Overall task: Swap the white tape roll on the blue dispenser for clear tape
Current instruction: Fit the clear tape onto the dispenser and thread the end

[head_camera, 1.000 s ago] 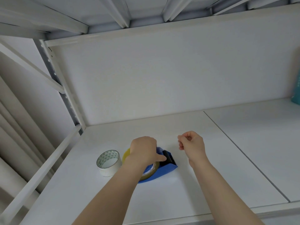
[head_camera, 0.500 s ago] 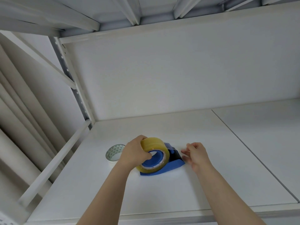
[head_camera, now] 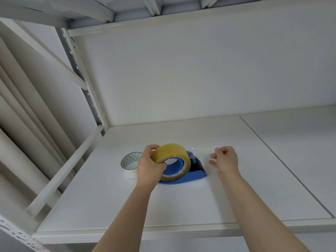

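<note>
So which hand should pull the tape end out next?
Probably the right hand: it is free beside the blue dispenser's cutter end. The left hand is busy gripping the yellowish clear tape roll.

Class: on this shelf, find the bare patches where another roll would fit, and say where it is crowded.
Bare: front strip of the shelf before the dispenser; the panel right of the right hand. Crowded: white roll, left hand and clear tape.
</note>
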